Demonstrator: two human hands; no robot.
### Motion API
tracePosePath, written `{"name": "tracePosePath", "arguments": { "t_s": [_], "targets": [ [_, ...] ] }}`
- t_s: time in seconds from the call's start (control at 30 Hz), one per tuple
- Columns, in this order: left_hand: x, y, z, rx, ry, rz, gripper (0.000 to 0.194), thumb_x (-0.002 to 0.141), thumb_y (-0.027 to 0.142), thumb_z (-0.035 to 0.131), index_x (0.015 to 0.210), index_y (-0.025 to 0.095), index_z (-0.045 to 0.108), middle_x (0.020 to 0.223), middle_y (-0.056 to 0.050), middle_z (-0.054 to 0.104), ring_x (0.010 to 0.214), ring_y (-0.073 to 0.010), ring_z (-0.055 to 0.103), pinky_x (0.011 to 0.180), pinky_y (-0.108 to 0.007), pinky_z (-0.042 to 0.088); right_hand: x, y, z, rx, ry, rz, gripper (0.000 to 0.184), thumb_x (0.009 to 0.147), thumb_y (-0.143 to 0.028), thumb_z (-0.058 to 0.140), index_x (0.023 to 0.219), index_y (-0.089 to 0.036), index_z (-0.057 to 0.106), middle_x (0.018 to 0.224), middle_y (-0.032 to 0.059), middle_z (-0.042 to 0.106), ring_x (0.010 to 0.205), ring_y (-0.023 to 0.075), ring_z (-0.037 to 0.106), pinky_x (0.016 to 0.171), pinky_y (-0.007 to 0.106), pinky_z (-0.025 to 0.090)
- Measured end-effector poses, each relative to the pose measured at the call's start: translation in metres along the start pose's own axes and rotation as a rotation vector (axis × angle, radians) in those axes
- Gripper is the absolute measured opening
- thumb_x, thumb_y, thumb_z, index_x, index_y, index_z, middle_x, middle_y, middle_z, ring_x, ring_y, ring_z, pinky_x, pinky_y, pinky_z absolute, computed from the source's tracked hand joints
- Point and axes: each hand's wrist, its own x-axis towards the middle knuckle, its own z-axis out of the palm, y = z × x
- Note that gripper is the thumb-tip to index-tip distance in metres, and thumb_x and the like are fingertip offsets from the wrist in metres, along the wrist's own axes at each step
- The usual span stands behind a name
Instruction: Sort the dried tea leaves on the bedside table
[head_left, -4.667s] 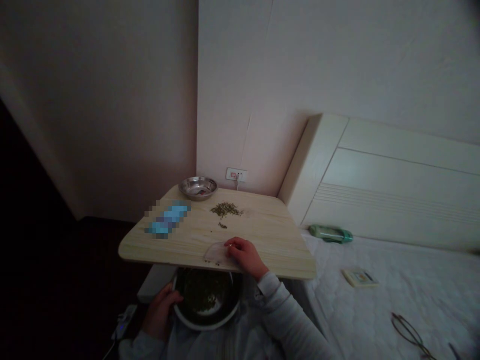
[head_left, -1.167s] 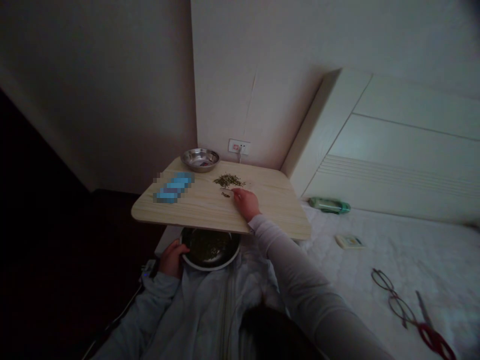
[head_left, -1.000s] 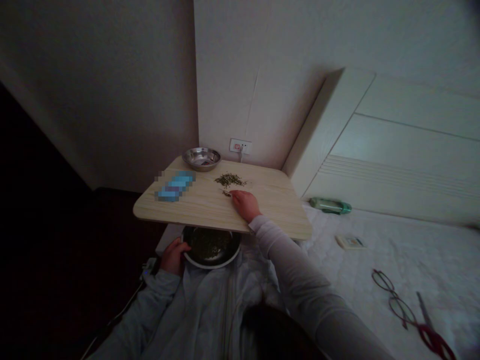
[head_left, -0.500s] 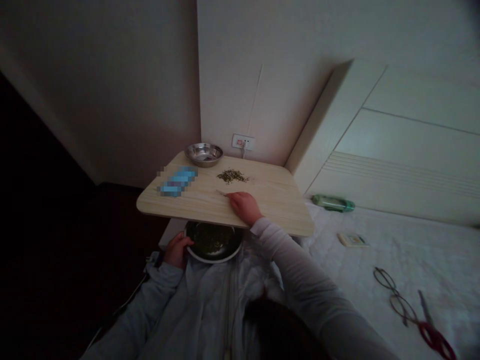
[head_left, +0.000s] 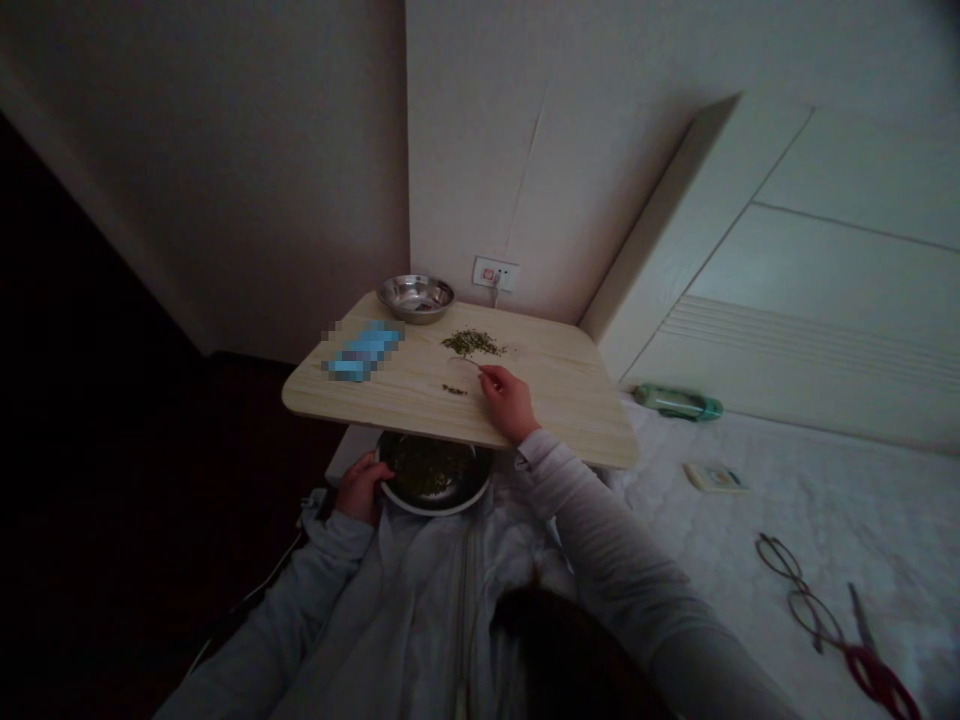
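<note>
My right hand point(head_left: 508, 400) pinches the handle of what looks like a small spoon point(head_left: 466, 359) over the wooden tabletop point(head_left: 375, 402). The spoon's far end is at the near edge of a pile of small green-brown grains point(head_left: 474, 342). A smaller cluster of grains point(head_left: 454, 390) lies closer to me, left of that hand. Below the table's front edge, my left hand point(head_left: 363, 488) grips the left rim of a dark bowl with a pale rim point(head_left: 442, 512). More of the green grains are inside the bowl, and the tabletop hides its far side.
At the table's back left stands a steel bowl point(head_left: 416, 300), with a blurred blue object point(head_left: 365, 352) in front of it. On the bed at right lie a green bottle point(head_left: 679, 402), a small pale box point(head_left: 715, 478), eyeglasses point(head_left: 799, 590) and red-handled scissors point(head_left: 877, 670). A wall socket point(head_left: 496, 273) has a plug in it.
My right hand has moved the spoon away from me, toward the main pile. The small cluster of grains now shows on the tabletop where the spoon was. My left hand stays on the bowl.
</note>
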Motion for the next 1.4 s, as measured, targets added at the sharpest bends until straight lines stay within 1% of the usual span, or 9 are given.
{"name": "tracePosePath", "arguments": {
  "t_s": [0.1,0.17,0.33,0.47,0.67,0.83,1.03,1.23,1.4],
  "targets": [
    [0.004,-0.004,-0.004,0.024,-0.012,0.036,0.008,0.041,0.012,0.051,0.043,0.015,0.043,0.038,0.007,0.042,0.039,-0.0067,0.038,0.039,-0.02,0.027,0.005,0.008,0.001,0.206,0.049,0.15,0.029,0.069,-0.031,0.035,0.09,-0.015,0.048,0.075,0.0027,0.056,0.063,0.0087,0.05,0.063,0.023,0.039],
    [0.004,-0.004,-0.004,0.021,-0.014,0.043,0.009,0.041,0.012,0.051,0.043,0.015,0.043,0.038,0.007,0.042,0.039,-0.0065,0.038,0.039,-0.019,0.026,0.006,0.011,0.001,0.273,0.044,0.193,0.029,0.068,-0.03,0.036,0.089,-0.014,0.048,0.073,0.0024,0.056,0.06,0.008,0.05,0.061,0.022,0.039],
    [-0.001,0.002,0.002,-0.001,0.013,-0.003,0.01,0.04,0.01,0.05,0.043,0.015,0.042,0.037,0.007,0.043,0.04,-0.0067,0.039,0.04,-0.019,0.027,0.004,0.011,0.002,0.168,-0.007,0.163,0.027,0.066,-0.028,0.037,0.085,-0.016,0.051,0.065,-0.0001,0.055,0.058,0.0077,0.049,0.061,0.023,0.038],
    [-0.001,0.003,0.003,-0.009,-0.005,-0.029,0.01,0.039,0.011,0.051,0.046,0.016,0.045,0.04,0.007,0.046,0.041,-0.0081,0.041,0.041,-0.02,0.029,0.003,0.011,0.003,0.11,-0.042,0.139,0.027,0.065,-0.028,0.037,0.085,-0.017,0.052,0.065,-0.0009,0.055,0.059,0.0079,0.048,0.061,0.023,0.038],
    [-0.003,0.005,0.005,-0.014,0.029,-0.042,0.014,0.038,0.009,0.05,0.04,0.016,0.039,0.034,0.008,0.041,0.036,-0.0063,0.037,0.038,-0.019,0.026,0.004,0.011,0.002,0.171,-0.049,0.147,0.027,0.065,-0.029,0.038,0.085,-0.017,0.051,0.065,-0.0016,0.054,0.056,0.007,0.048,0.058,0.021,0.038],
    [-0.008,0.011,0.009,-0.006,0.043,-0.056,0.011,0.038,0.008,0.049,0.041,0.016,0.041,0.035,0.008,0.043,0.037,-0.0067,0.038,0.038,-0.019,0.026,0.003,0.01,0.002,0.19,-0.045,0.147,0.026,0.064,-0.027,0.038,0.084,-0.017,0.052,0.064,-0.0013,0.055,0.056,0.007,0.048,0.059,0.022,0.038],
    [-0.01,0.012,0.011,-0.025,0.041,-0.029,0.011,0.038,0.008,0.049,0.04,0.015,0.041,0.033,0.008,0.041,0.035,-0.0054,0.037,0.036,-0.018,0.024,0.001,0.007,0.001,0.267,-0.105,0.159,0.025,0.063,-0.026,0.04,0.082,-0.017,0.052,0.064,-0.0012,0.055,0.054,0.0064,0.048,0.057,0.021,0.039],
    [-0.007,0.009,0.008,-0.008,0.035,-0.055,0.01,0.039,0.008,0.048,0.043,0.016,0.043,0.035,0.008,0.045,0.037,-0.0069,0.039,0.037,-0.019,0.026,0.001,0.006,0.0,0.305,-0.075,0.2,0.023,0.062,-0.024,0.039,0.08,-0.016,0.052,0.062,-0.0016,0.054,0.054,0.0065,0.049,0.057,0.021,0.04],
    [-0.006,0.01,0.007,0.043,0.034,-0.021,0.01,0.038,0.009,0.049,0.041,0.015,0.042,0.034,0.008,0.042,0.037,-0.0062,0.038,0.038,-0.018,0.026,0.001,0.005,0.0,0.322,-0.142,0.181,0.021,0.06,-0.023,0.042,0.077,-0.016,0.052,0.06,-0.0021,0.054,0.053,0.0069,0.049,0.058,0.022,0.04]
  ]
}}
